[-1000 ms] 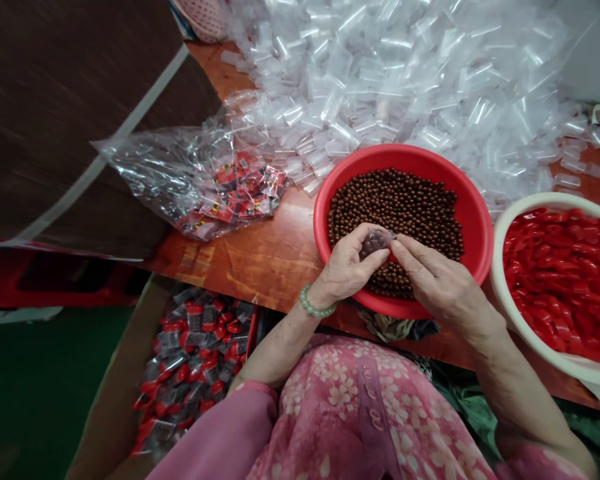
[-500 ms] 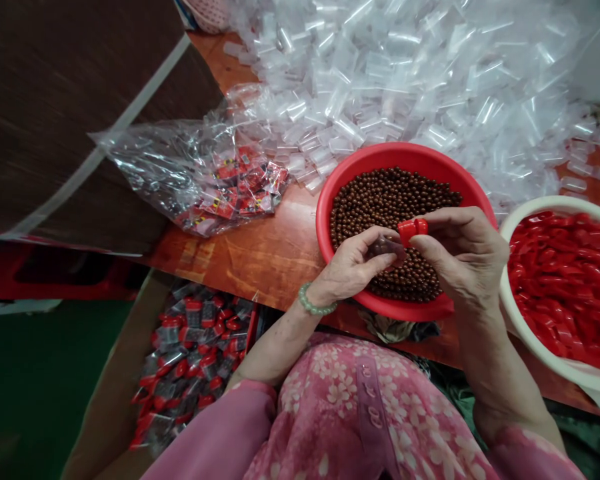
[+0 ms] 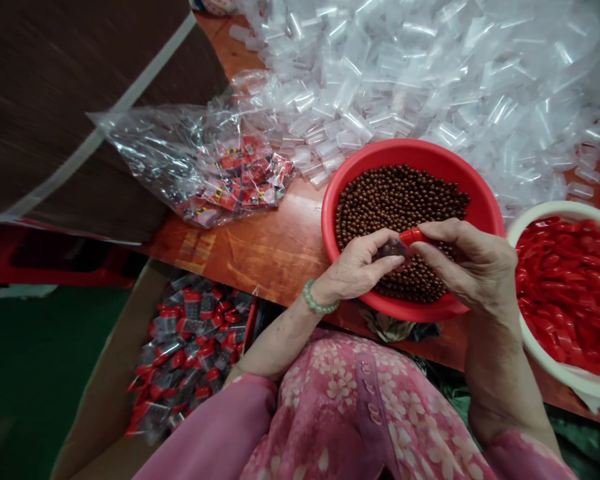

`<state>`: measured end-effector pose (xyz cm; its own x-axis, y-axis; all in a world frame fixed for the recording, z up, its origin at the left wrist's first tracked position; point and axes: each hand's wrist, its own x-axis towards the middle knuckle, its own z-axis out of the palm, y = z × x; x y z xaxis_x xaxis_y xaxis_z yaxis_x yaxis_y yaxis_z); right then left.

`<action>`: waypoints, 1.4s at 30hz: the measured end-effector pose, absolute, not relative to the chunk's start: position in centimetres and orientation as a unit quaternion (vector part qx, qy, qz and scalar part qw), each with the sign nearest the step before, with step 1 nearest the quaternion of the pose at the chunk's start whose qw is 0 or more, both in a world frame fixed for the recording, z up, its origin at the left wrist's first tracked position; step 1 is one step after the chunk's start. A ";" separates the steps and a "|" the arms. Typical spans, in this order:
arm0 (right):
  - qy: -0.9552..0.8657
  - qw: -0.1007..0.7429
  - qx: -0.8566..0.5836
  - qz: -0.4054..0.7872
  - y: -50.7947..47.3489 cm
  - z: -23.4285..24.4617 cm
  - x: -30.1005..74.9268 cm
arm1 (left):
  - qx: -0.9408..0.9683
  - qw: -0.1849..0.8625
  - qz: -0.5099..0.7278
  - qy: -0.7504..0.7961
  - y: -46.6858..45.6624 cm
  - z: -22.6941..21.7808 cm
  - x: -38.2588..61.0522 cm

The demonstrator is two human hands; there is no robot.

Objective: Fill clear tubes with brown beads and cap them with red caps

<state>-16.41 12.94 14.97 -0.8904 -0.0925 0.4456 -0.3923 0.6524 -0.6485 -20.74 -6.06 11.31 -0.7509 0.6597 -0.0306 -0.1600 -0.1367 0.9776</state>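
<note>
My left hand (image 3: pixel 356 267) pinches a small clear tube (image 3: pixel 390 249) filled with brown beads, held over the near part of a red bowl (image 3: pixel 483 203) of brown beads (image 3: pixel 400 200). My right hand (image 3: pixel 467 263) grips a red cap (image 3: pixel 411 235) between thumb and fingers and presses it against the tube's open end. Both hands meet above the bowl. A green bead bracelet (image 3: pixel 316 303) circles my left wrist.
A white bowl (image 3: pixel 560 210) of red caps (image 3: pixel 570 280) stands at the right. A large heap of empty clear tubes (image 3: pixel 420 73) fills the back of the wooden table (image 3: pixel 260 247). A plastic bag (image 3: pixel 190 160) holds red labels. A cardboard box (image 3: pixel 105 387) of capped tubes sits below left.
One second ago both hands pinched the filled tube. My right hand then brought up a red cap, and now it has lowered the cap onto the tube's end.
</note>
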 end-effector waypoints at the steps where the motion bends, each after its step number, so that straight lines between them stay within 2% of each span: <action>1: -0.892 0.181 0.144 0.387 13.0 15.3 -16.5 | 0.214 0.283 0.717 0.600 -6.1 11.3 -20.7; 6: -0.906 0.125 0.193 0.356 13.4 16.7 -16.5 | 0.236 0.280 0.694 0.620 -6.2 11.4 -20.9; 9: -0.917 0.126 0.212 0.314 13.2 16.6 -16.3 | 0.227 0.283 0.696 0.619 -6.2 11.5 -21.1; 13: -0.938 0.164 0.218 0.215 12.0 14.7 -16.1 | 0.202 0.312 0.717 0.590 -6.0 11.5 -21.2; 18: -0.939 0.267 0.195 0.092 10.0 12.4 -16.3 | 0.192 0.302 0.744 0.564 -5.7 10.9 -21.3; 23: -0.922 0.306 0.230 0.055 9.9 12.2 -16.9 | 0.187 0.311 0.767 0.530 -5.6 10.9 -21.5; 29: -0.913 0.315 0.252 0.053 10.6 11.8 -17.3 | 0.168 0.323 0.782 0.507 -5.4 11.1 -21.4; 33: -0.926 0.267 0.239 0.119 10.7 11.7 -17.2 | 0.172 0.312 0.764 0.538 -5.2 11.1 -21.4; 37: -0.920 0.188 0.211 0.272 11.5 12.2 -16.9 | 0.170 0.276 0.708 0.627 -5.3 11.4 -21.3; 42: -0.863 0.116 0.138 0.472 12.7 12.7 -17.0 | 0.203 0.292 0.708 0.610 -5.4 11.5 -21.2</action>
